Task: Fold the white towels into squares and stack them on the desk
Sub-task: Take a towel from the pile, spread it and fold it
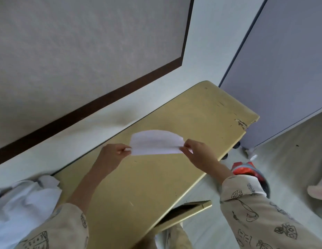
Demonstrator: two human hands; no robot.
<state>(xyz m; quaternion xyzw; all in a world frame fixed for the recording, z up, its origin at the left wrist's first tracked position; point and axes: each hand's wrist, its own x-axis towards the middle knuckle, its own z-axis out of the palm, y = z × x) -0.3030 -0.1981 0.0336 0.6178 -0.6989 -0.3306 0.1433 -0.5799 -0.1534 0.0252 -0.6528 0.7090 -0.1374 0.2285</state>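
Towel (156, 142): held taut above the middle of the desk (201, 112), already doubled into a long strip; left hand (114, 153) pinching its 9 o'clock end between thumb and fingertips; right hand (198, 152) pinching the 3 o'clock end likewise.

Risks, as judged: uneven pull between the two pinches, skewing the edges and spoiling the square; a light pinch on thin cloth, letting one end slip and the fold fall open; chipped desk corner (242, 124) at 2 o'clock, liable to snag fabric set down near it; pile of towels (25, 203) at 8 o'clock, sitting at the desk's end and partly out of frame, likely to slide if brushed by a sleeve.

Count: one towel in hand; one loose pile, number within impossible to tell; no finished stack visible on the desk; two hands; one desk.
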